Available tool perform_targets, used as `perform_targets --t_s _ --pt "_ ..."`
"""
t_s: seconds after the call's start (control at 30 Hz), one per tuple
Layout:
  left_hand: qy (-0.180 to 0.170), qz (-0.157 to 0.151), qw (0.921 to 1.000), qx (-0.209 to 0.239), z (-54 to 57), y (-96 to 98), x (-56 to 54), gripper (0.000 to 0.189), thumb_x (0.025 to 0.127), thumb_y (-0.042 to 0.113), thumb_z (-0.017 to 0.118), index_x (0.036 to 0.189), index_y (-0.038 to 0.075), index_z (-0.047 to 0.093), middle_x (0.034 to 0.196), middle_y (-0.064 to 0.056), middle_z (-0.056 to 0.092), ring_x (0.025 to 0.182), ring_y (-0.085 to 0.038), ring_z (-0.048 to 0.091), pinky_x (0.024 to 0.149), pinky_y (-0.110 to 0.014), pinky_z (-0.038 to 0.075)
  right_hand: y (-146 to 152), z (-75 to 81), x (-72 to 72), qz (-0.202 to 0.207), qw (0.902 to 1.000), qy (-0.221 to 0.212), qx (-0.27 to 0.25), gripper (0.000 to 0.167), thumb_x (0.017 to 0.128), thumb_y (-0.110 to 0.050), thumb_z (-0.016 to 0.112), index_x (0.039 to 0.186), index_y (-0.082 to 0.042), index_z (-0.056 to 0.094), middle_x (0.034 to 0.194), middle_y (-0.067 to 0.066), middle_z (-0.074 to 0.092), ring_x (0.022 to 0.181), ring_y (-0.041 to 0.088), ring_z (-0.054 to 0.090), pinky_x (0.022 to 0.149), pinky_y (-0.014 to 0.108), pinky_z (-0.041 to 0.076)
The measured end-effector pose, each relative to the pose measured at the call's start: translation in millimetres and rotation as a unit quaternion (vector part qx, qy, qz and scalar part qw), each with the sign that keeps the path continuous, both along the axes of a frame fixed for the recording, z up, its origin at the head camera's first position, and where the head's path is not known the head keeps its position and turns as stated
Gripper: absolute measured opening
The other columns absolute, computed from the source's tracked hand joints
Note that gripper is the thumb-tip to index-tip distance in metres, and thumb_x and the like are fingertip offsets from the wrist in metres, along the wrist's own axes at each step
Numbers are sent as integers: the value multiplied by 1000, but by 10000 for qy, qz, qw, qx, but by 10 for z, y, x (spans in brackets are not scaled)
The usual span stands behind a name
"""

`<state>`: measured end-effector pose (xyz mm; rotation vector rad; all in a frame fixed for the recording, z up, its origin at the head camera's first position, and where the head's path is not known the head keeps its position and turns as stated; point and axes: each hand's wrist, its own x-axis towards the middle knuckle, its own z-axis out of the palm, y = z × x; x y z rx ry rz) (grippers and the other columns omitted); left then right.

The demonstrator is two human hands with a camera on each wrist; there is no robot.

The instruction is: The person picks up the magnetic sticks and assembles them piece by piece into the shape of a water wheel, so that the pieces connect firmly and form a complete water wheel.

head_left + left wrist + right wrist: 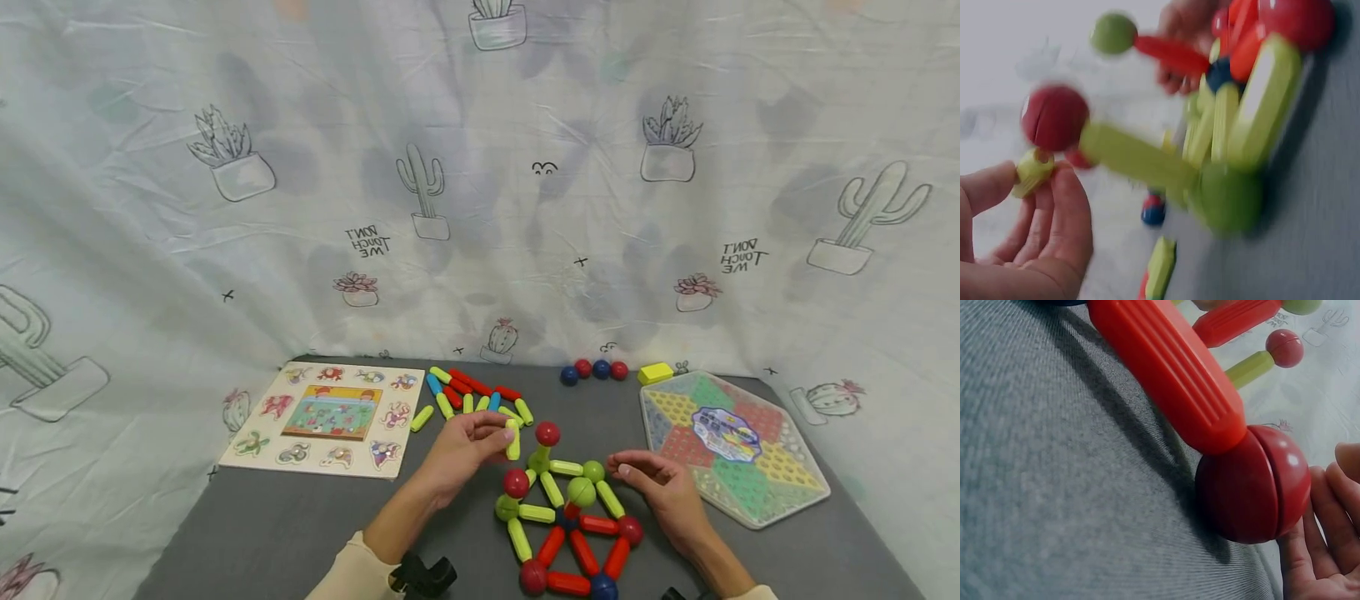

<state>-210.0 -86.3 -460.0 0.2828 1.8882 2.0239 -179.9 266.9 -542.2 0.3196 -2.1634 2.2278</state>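
My left hand point(467, 450) pinches a yellow-green magnetic rod point(513, 440) between thumb and fingers, held above the table's left-centre. In the left wrist view that rod point(1036, 170) is close to a red ball point(1055, 117) topping an upright rod; whether they touch I cannot tell. Beneath lies a joined structure of red and yellow-green rods with red, green and blue balls; a red rod point(568, 583) forms its front edge. Three short uprights carry balls, one a green ball point(581, 492). My right hand point(663, 496), fingers loosely bent and holding nothing, is beside the structure's right side, near a green ball point(593, 472).
Loose rods point(467, 385) in yellow-green, red and blue lie behind the left hand. Several red and blue balls point(602, 369) sit at the back beside a yellow block point(656, 373). A picture puzzle board point(255, 408) lies left, a hexagonal board game point(738, 450) right.
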Motion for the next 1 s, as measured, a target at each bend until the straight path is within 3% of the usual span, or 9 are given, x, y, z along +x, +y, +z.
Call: perform_targets --t_s 0.2,0.53,0.73,0.87,1.0 --pt "-431 -554 9973 -223 56 170 39 41 108 26 71 137 -3 69 114 -1 77 97 -11 72 90 -29 60 -5 -12 -10 217 9995 189 -153 25 108 4 60 127 20 66 115 3 84 107 14 80 93 31 64" --pt "-357 -676 9943 -743 55 247 -14 33 106 26 72 124 -1 80 115 -1 78 97 -11 72 90 -30 61 4 1 -18 190 9996 184 -107 25 109 4 59 126 21 66 115 5 83 106 14 80 93 31 64" --pt "-242 -546 9927 -1046 35 276 -6 32 106 29 74 122 3 82 120 -1 77 99 -12 67 84 -28 57 -8 25 -1 52 9998 127 168 26 108 1 63 126 19 67 114 5 84 104 15 80 92 30 64" --pt "-273 -426 9929 -1077 -19 281 -1 33 106 34 73 120 5 83 113 0 75 95 -12 66 81 -27 57 -27 48 20 -100 9985 54 528 27 108 -4 67 126 15 70 113 4 84 102 15 80 90 29 64" --pt "140 -136 9941 -1068 -88 271 -13 33 109 32 70 116 2 82 105 -8 76 91 -17 71 83 -30 61 -47 43 32 -199 9960 140 864 24 105 -4 71 124 10 74 114 7 83 103 12 79 89 27 64"
